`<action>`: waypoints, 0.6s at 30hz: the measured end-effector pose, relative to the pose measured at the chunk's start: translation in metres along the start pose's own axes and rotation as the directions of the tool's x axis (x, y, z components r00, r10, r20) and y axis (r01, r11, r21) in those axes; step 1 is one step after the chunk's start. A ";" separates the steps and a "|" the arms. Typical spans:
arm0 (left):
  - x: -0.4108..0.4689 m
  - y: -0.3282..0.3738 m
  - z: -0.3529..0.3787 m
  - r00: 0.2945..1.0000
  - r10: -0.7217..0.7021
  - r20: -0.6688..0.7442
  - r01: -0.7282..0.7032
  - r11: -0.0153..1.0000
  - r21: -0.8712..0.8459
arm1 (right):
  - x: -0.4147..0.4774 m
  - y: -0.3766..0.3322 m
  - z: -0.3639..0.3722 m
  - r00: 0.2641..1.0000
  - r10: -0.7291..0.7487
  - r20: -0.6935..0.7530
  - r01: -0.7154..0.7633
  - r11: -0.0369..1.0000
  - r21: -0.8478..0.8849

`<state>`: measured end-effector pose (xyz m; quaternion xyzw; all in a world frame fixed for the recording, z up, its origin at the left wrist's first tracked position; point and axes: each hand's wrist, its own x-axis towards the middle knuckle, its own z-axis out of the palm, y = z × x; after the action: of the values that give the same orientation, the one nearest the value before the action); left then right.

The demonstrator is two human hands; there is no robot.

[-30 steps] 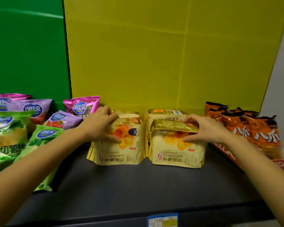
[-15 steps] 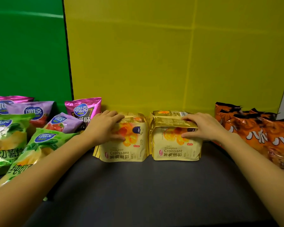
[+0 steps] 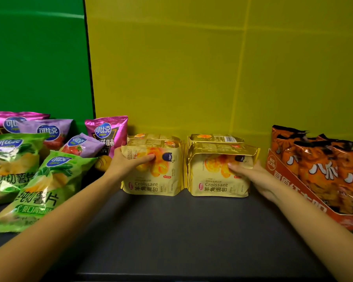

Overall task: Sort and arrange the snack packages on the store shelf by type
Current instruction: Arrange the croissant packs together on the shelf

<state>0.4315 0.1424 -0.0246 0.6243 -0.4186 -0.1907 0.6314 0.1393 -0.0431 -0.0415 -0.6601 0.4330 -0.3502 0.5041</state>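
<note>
A: what's being held?
B: left croissant pack [image 3: 154, 169] is gripped by the left hand [image 3: 126, 163], right croissant pack [image 3: 218, 169] by the right hand [image 3: 253, 176], both stood on the dark shelf [image 3: 181, 231]

Gold foil croissant packs [image 3: 154, 176], upright in two touching columns at shelf centre, more of the same behind. Green potato-chip bags [image 3: 39, 188], leaning at far left; pink and purple chip bags [image 3: 106, 132] behind them. Orange crinkled snack bags [image 3: 318, 167], upright in an orange display carton [image 3: 289, 180] at right.
</note>
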 end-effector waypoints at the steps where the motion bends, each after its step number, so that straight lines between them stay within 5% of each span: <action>1: 0.000 0.001 0.001 1.000 0.012 0.024 -0.012 1.000 -0.010 | 0.004 0.003 0.002 1.000 0.004 0.003 -0.004 1.000 0.019; 7: 0.000 0.003 0.000 0.998 -0.006 0.055 0.008 0.999 -0.035 | -0.004 -0.007 0.012 1.000 0.030 -0.006 -0.030 0.998 0.048; 10: -0.006 0.009 -0.003 1.000 -0.022 0.008 0.022 1.000 -0.005 | -0.017 -0.017 0.007 0.990 -0.050 -0.135 0.051 0.999 0.007; 14: -0.023 0.030 -0.003 0.981 0.156 -0.119 -0.130 0.972 0.196 | -0.041 -0.041 -0.002 0.868 -0.357 -0.346 0.245 0.912 -0.328; 18: -0.042 0.047 -0.024 0.894 0.440 -0.091 -0.325 0.773 0.545 | -0.074 -0.068 0.004 0.687 -0.668 -0.287 0.492 0.718 -0.493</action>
<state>0.4129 0.1965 0.0108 0.6880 -0.5024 0.1296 0.5073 0.1291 0.0346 0.0212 -0.7493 0.3584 -0.5451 0.1136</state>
